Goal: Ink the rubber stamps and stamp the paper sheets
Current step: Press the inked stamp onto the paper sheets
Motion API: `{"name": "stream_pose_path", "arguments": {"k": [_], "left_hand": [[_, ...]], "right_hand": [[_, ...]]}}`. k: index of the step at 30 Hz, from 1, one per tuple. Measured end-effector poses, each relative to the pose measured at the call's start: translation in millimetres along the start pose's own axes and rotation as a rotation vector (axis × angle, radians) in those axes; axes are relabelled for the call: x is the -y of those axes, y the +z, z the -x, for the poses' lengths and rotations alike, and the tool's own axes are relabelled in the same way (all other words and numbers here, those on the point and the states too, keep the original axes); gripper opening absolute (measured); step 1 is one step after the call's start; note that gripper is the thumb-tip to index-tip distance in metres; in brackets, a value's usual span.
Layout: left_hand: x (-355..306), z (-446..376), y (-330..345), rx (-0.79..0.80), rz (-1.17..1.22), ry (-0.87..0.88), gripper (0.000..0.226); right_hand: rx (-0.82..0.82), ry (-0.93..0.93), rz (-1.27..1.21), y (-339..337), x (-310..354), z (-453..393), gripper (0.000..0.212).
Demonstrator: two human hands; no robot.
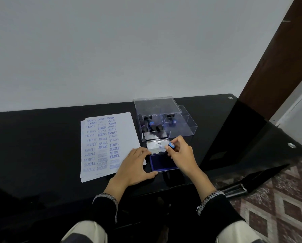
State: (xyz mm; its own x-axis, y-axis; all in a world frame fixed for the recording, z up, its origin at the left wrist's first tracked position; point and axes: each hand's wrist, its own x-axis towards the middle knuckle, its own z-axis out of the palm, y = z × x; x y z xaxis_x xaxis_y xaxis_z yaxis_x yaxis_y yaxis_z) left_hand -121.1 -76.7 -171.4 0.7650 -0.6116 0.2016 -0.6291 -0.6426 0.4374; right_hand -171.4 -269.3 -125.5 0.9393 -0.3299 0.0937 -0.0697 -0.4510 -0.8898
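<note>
My right hand [180, 155] holds a black rubber stamp [170, 147] with a blue cap, its base down over the far edge of the open blue ink pad [161, 163]. The pad's white lid [156, 146] stands tilted open behind it. My left hand [135, 164] rests with spread fingers on the pad's left edge and the corner of the paper sheets [127, 130]. The top sheet carries several blue prints such as SAMPLE, AIR MAIL and FRAGILE.
A clear plastic box [187, 128] with its lid raised stands behind the pad and holds several more black stamps [151, 126]. Everything lies on a black glossy table [41, 146] against a white wall. The table's right edge drops to a patterned floor [286, 207].
</note>
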Motion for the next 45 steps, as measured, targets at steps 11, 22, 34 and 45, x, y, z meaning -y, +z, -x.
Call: {"name": "stream_pose_path", "arguments": {"k": [11, 22, 34, 45], "left_hand": [[-0.3, 2.6, 1.0, -0.009, 0.052, -0.001, 0.075], [1.8, 8.4, 0.5, -0.014, 0.066, -0.030, 0.078], [22.9, 31.6, -9.5, -0.283, 0.098, -0.272, 0.024], [51.4, 41.4, -29.2, -0.445, -0.112, -0.591, 0.033]], "right_hand": [[0.098, -0.183, 0.237, 10.2, -4.9, -2.1, 0.026], [0.068, -0.249, 0.320, 18.7, -12.6, -1.0, 0.022], [0.106, -0.184, 0.481, 22.3, 1.5, 3.2, 0.018], [0.117, -0.091, 0.654, 30.1, 10.4, 6.8, 0.009]]}}
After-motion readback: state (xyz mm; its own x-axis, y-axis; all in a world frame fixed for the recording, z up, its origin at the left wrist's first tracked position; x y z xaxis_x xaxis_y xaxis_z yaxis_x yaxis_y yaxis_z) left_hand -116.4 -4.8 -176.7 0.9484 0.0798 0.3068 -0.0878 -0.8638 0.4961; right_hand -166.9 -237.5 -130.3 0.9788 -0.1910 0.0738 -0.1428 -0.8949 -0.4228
